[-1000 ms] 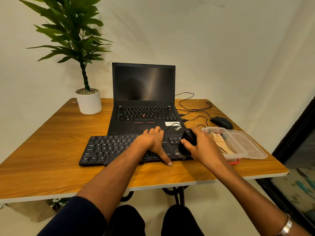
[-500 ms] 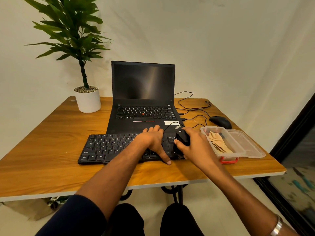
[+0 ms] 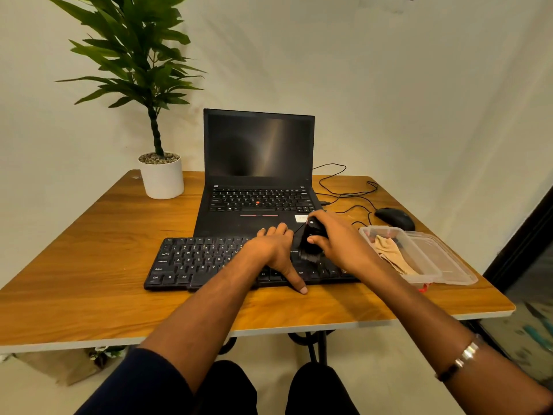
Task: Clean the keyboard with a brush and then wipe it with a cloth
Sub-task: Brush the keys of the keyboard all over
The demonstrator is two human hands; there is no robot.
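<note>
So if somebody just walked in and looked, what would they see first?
Probably the two hands in the middle: the right hand grips a black brush with its bristles down on the black keyboard, while the left hand rests on the keys beside it. Next, the big leafy plant in a white pot at the table's back left corner, and the open laptop with a dark screen behind the keyboard.
</note>
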